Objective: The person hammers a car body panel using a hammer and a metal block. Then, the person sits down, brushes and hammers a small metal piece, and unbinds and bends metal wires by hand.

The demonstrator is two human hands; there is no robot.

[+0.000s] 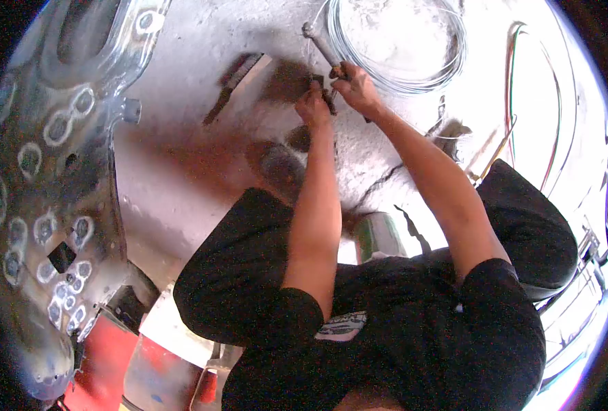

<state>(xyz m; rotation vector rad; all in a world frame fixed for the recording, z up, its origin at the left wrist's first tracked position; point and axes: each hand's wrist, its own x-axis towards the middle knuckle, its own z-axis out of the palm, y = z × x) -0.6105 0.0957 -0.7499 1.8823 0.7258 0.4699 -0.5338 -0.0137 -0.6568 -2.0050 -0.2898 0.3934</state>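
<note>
My right hand (357,89) is closed round a bar-shaped metal tool (322,48) with a rounded knob at its far end, slanting up and to the left. Close beside it, my left hand (313,106) has its fingers pressed together on a small dark metal piece (328,101), whose kind I cannot make out. A thin strand of wire seems to run near the knob. Just beyond my right hand lies a large coil of silvery wire (455,65) on the pale concrete floor (187,89).
A wire brush (237,77) lies left of my hands. A large bare-metal panel (102,171) with ground, ringed spots stands along the left. Red, green and dark hoses (510,82) run at the right. A white-and-green object (379,236) sits between my legs.
</note>
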